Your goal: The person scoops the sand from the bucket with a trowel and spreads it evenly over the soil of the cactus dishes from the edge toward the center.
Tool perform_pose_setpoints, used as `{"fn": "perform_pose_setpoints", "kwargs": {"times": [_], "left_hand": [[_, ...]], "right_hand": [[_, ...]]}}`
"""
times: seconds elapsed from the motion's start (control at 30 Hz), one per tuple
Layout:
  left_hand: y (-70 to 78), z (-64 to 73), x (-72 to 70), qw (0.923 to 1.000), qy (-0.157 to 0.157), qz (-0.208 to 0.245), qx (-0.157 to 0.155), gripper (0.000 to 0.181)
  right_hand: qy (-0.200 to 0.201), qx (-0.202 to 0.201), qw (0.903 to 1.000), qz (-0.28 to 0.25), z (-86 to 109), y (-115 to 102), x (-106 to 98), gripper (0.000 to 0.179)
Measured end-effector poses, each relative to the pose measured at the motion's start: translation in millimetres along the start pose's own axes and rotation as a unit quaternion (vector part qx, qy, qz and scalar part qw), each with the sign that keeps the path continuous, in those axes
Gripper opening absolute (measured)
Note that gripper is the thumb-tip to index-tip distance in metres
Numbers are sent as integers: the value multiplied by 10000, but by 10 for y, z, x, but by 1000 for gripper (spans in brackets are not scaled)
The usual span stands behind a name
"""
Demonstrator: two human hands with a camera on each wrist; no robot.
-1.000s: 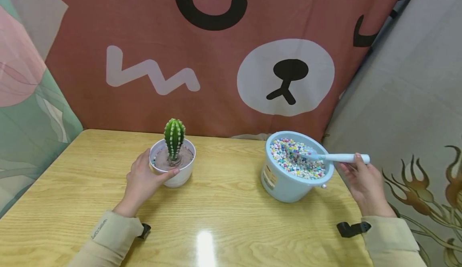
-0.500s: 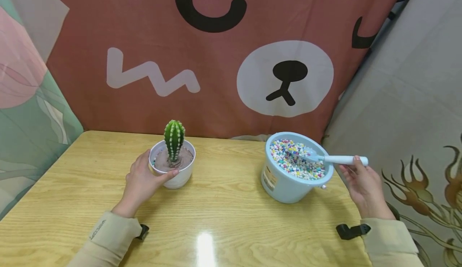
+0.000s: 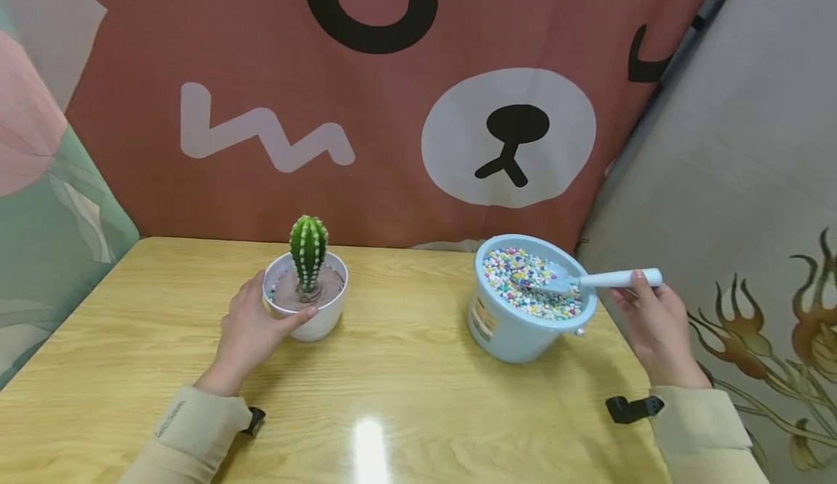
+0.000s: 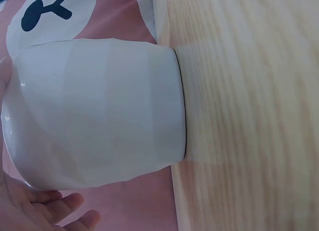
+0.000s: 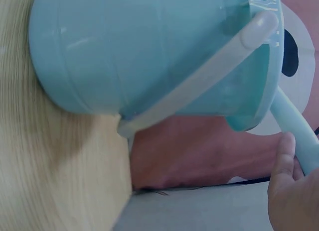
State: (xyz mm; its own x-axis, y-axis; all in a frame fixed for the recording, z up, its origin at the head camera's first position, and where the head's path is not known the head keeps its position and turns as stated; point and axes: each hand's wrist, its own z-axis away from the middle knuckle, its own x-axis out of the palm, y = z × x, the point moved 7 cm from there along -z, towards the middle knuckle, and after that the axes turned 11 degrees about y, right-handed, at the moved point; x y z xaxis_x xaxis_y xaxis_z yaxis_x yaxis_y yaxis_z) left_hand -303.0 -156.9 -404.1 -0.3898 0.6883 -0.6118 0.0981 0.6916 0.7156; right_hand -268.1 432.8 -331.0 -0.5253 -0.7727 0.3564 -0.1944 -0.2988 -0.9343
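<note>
A green cactus point(image 3: 308, 255) stands upright in a white pot point(image 3: 318, 325) on the left part of the table. My left hand point(image 3: 251, 324) holds this pot, thumb on the near rim and fingers round its left side; the left wrist view shows the pot's smooth wall point(image 4: 109, 111) with its base on the wood. On the right, a light blue bucket point(image 3: 513, 335) holds many small coloured pebbles point(image 3: 510, 269). My right hand point(image 3: 657, 328) grips the pale handle of a small shovel point(image 3: 617, 278), whose blade lies among the pebbles, with some of them on it.
The wooden table point(image 3: 399, 368) carries both pot and bucket. A bear-print curtain point(image 3: 386, 200) hangs along its back edge, and a grey curtain point(image 3: 732, 179) hangs on the right. The bucket's white carrying handle point(image 5: 199, 81) hangs down its side.
The shovel's blade has come up a little and shows more above the pebbles, its handle slightly raised. The left hand stays on the pot. The head view has shifted slightly.
</note>
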Motion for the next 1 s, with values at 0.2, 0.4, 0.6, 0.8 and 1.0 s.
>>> {"fn": "perform_pose_setpoints", "kwargs": {"times": [0.2, 0.4, 0.6, 0.8, 1.0], "left_hand": [[10, -19, -45, 9999, 89, 79, 97, 114], [23, -20, -19, 9998, 70, 90, 142, 114], [20, -12, -8, 9999, 76, 58, 122, 115], [8, -8, -8, 10000, 57, 24, 77, 116], [-3, -1, -13, 9999, 77, 34, 67, 115]], "right_hand": [[86, -456, 9982, 374, 12, -91, 106, 26], [178, -261, 9995, -37, 4, -84, 35, 18], [143, 149, 9969, -762, -14, -50, 1, 16], [39, 518, 9911, -1225, -2, -19, 34, 17], [-118, 744, 9835, -1643, 29, 7, 123, 13]]}}
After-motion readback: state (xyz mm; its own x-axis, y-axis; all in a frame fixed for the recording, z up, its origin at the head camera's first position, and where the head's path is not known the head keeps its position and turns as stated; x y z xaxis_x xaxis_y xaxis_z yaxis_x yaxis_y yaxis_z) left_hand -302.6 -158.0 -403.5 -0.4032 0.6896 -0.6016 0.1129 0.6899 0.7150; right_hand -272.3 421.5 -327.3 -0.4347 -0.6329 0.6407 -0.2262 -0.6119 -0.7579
